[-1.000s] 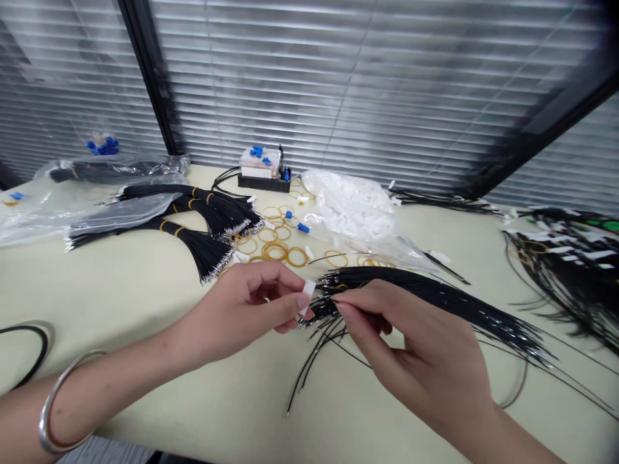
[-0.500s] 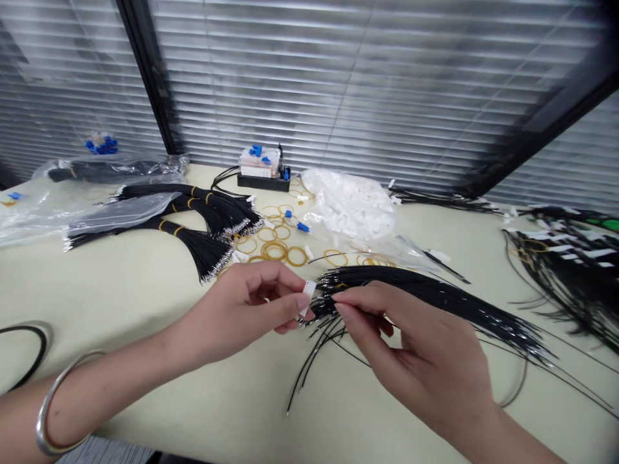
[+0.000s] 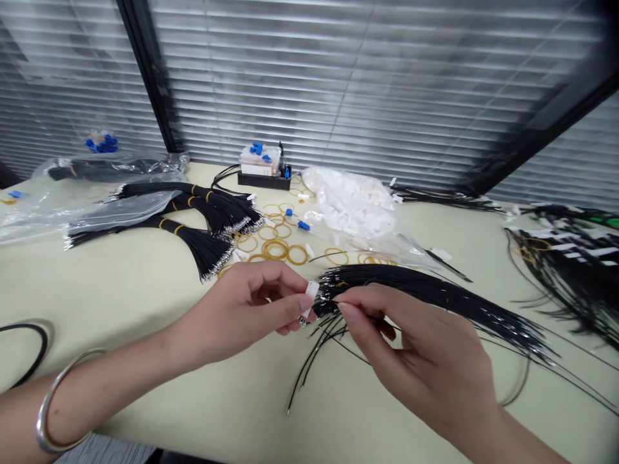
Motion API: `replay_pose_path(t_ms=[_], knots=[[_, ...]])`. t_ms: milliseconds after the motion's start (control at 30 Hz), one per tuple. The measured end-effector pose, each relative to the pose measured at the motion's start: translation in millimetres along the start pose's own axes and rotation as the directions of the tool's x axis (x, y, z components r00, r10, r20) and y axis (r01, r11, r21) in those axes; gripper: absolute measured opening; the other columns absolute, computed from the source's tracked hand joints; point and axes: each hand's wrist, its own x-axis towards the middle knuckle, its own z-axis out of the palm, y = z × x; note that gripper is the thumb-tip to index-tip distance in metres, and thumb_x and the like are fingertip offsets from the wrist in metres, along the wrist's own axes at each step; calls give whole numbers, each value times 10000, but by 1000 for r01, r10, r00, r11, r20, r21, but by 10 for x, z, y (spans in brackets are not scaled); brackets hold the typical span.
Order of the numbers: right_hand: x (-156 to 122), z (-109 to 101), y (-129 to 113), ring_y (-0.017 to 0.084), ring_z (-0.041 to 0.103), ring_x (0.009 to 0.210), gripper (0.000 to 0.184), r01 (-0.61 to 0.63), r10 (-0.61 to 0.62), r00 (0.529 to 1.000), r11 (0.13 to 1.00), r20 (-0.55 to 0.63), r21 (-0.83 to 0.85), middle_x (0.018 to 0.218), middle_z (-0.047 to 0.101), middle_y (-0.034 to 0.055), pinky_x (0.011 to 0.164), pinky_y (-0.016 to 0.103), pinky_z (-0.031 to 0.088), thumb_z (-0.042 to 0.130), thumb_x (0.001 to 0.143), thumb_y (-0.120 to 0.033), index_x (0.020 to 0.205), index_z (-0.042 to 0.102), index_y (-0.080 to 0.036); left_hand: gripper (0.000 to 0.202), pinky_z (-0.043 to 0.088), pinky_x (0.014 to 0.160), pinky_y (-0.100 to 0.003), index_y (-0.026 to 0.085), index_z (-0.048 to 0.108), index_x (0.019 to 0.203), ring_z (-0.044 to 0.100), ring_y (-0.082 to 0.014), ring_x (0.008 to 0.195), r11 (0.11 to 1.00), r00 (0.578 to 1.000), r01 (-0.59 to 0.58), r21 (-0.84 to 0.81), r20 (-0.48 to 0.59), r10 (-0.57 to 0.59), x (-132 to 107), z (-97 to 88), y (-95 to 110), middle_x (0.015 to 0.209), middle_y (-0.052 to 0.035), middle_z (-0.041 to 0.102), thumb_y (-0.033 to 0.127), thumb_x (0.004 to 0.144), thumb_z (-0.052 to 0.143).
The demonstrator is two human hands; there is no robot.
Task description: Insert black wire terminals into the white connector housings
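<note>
Between thumb and fingertips of my left hand, which is closed, is a small white plastic connector housing with tiny holes at its upper end. My right hand pinches with thumb and forefinger just right of the housing, apart from it. The pinch is on what looks like the end of a thin black wire, mostly hidden by the fingers. Behind both hands lies a bundle of black wires with metal-crimped ends. Several loose wires fan out from it toward the front.
Rubber bands and blue clips lie mid-table. Behind them are a bag of white housings and a black tray. Banded wire bundles lie left; wires with white connectors lie right. Blinds border the back.
Both hands have shifted very slightly to the right. The housing stays in my left hand, and my right hand keeps its pinch.
</note>
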Motion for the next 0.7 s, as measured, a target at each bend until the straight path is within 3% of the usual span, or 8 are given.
replay_pose_path(t_ms=[233,700], knots=[[9,-8,-2,26,462,513,68,13,-13,1000,999,2,-38,634,542,-31,453,148,344,497,859,-123,845,549,-163,128,459,575,-146,131,612,795,535,-48,587,1000,1000,-3,11,3,3,-8,9,-2,704,6,620,254,815,586],[-19,0,9,47,470,530,93,61,-56,998,984,35,-169,644,556,-33,514,174,351,441,900,-150,846,515,-171,138,422,541,-158,132,599,786,529,-65,582,981,996,-45,189,-69,59,6,12,22,675,7,597,265,811,575]])
